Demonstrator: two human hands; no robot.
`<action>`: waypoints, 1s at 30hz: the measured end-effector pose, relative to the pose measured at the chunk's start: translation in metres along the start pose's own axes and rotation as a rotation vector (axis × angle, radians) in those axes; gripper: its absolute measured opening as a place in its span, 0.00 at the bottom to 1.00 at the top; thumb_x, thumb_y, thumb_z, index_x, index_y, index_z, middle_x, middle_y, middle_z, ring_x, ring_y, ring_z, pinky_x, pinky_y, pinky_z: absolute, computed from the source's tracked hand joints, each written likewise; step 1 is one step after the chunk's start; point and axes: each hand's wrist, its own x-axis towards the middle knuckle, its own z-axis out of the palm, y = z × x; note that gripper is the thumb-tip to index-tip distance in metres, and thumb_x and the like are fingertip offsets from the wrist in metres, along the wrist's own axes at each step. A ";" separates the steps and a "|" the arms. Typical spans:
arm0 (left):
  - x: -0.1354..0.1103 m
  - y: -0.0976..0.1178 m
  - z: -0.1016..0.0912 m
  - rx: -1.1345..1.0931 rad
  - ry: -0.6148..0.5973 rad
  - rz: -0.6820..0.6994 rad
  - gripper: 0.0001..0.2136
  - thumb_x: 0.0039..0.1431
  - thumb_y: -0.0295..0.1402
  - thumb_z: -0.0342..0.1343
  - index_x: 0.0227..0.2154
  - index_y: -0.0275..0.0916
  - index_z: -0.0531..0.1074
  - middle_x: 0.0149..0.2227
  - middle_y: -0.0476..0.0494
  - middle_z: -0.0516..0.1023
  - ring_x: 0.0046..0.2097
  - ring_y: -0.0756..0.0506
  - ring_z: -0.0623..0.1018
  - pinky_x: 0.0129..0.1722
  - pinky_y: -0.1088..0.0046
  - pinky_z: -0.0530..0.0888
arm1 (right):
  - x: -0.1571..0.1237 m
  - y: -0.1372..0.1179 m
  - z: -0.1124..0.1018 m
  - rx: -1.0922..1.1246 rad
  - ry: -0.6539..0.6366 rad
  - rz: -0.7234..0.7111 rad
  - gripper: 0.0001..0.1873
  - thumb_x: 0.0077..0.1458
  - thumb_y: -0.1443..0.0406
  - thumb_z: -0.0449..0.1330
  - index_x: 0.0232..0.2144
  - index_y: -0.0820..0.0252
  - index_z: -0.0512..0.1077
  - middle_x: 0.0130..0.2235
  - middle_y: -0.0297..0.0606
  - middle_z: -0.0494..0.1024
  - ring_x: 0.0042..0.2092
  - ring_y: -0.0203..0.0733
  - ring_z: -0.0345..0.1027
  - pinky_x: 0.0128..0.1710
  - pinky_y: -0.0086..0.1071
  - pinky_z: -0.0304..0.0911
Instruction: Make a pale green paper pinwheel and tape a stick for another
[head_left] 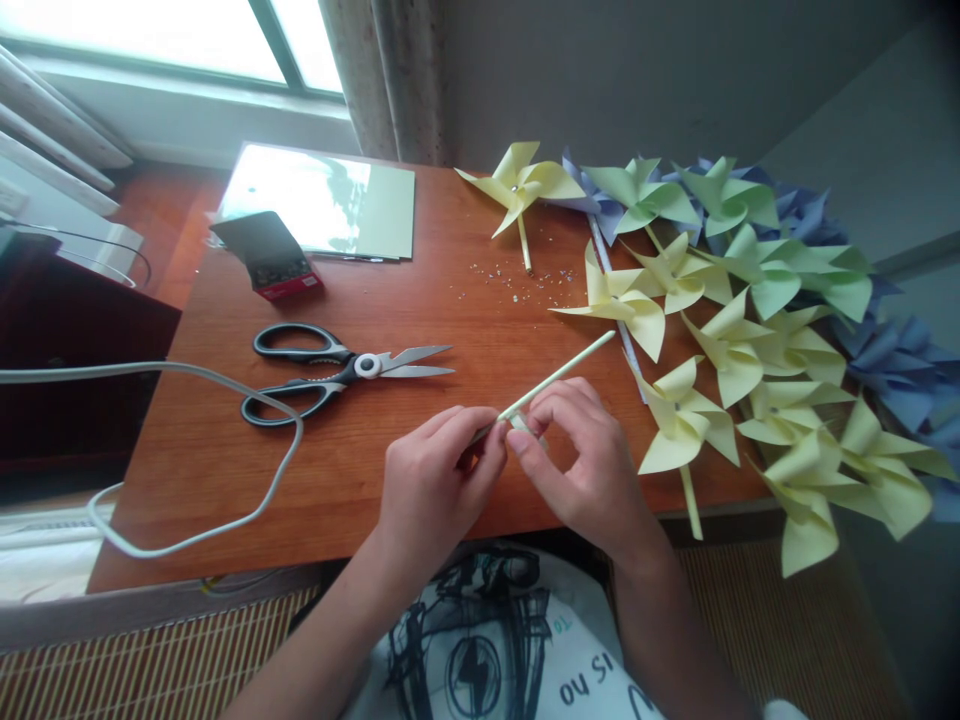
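Observation:
Between my two hands, above the front of the table, is a thin pale green rolled paper stick (562, 372), slanting up to the right. My left hand (442, 465) is closed in a pinch on its lower end. The fingers of my right hand (581, 460) are bent round a small pale piece (520, 422) at the stick, perhaps a loose paper edge or tape. Just right of my hands lie yellow paper pinwheels (686, 415), some with rolled stems. Open-bladed scissors (360, 367) with grey and black handles rest left of my hands.
Green pinwheels (765, 265) and blue ones (900, 365) pile up at the right. An open small red box (289, 285) stands by a glossy pack of paper sheets (330, 205). Small scraps (517, 285) dot the wooden table (360, 480). A white cable (289, 455) loops over the left side.

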 end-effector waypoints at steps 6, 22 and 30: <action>0.002 0.002 -0.003 -0.088 -0.012 -0.057 0.03 0.61 0.26 0.59 0.32 0.36 0.77 0.27 0.50 0.79 0.25 0.54 0.72 0.28 0.79 0.68 | 0.001 0.000 0.001 -0.015 0.015 -0.010 0.12 0.60 0.67 0.60 0.27 0.55 0.62 0.32 0.37 0.72 0.39 0.47 0.64 0.41 0.43 0.63; 0.006 0.002 -0.005 -0.248 -0.069 -0.208 0.07 0.62 0.30 0.58 0.30 0.36 0.78 0.21 0.52 0.72 0.23 0.54 0.66 0.23 0.78 0.63 | -0.001 0.000 -0.003 -0.008 0.017 -0.012 0.12 0.60 0.67 0.60 0.27 0.54 0.62 0.30 0.35 0.68 0.38 0.46 0.62 0.39 0.42 0.62; 0.005 -0.001 -0.003 -0.047 0.005 -0.065 0.04 0.61 0.27 0.59 0.31 0.37 0.76 0.25 0.50 0.77 0.25 0.53 0.71 0.27 0.78 0.67 | -0.002 -0.005 -0.006 0.049 -0.031 -0.025 0.11 0.60 0.68 0.59 0.28 0.55 0.62 0.31 0.35 0.70 0.38 0.45 0.62 0.39 0.42 0.62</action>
